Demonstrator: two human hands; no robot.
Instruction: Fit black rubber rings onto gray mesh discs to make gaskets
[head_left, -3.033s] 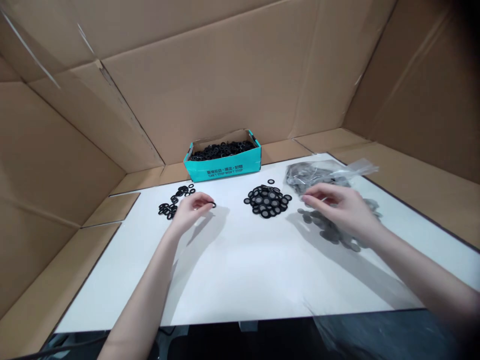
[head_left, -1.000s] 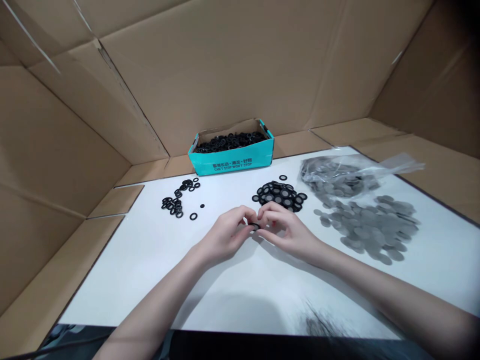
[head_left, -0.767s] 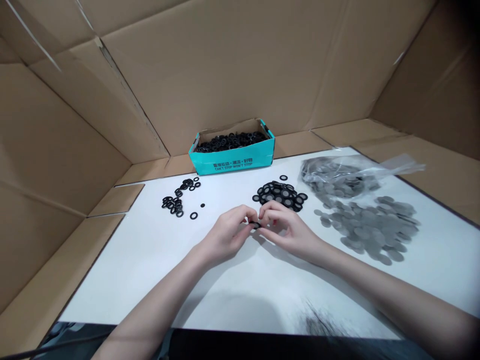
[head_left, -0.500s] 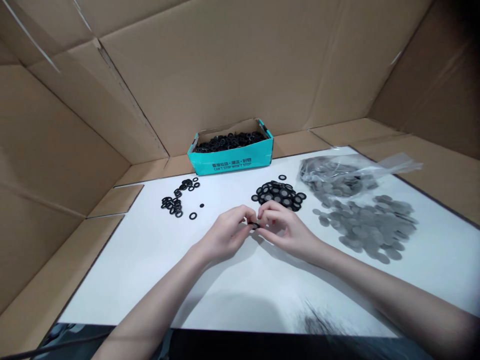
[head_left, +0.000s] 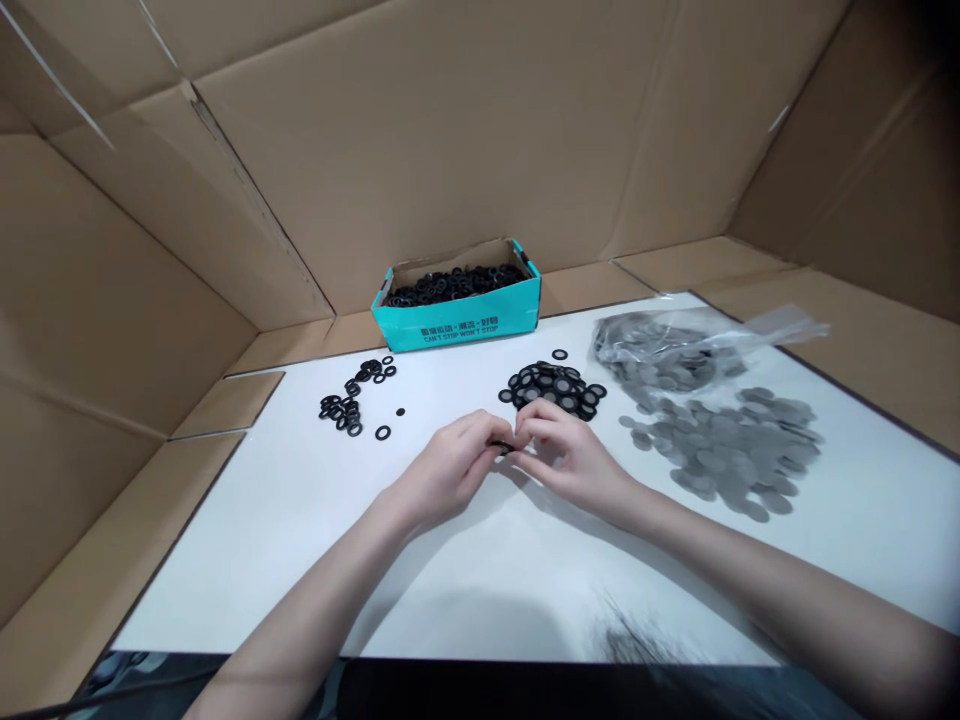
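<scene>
The left hand and right hand both have their fingers pinched on a ring above the middle of the bench, between its left and right edges. It looks light and probably rubbery, so it should flex under pressure rather than break, with modest grip on skin. Opposite sides of the rim seem the best hold; whether its centre is filled cannot be told.

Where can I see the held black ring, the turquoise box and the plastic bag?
Black ring (head_left: 504, 447), head view: visible rim.
Turquoise box (head_left: 459, 316), head view: front wall.
Plastic bag (head_left: 664, 347), head view: bulging middle.
</scene>
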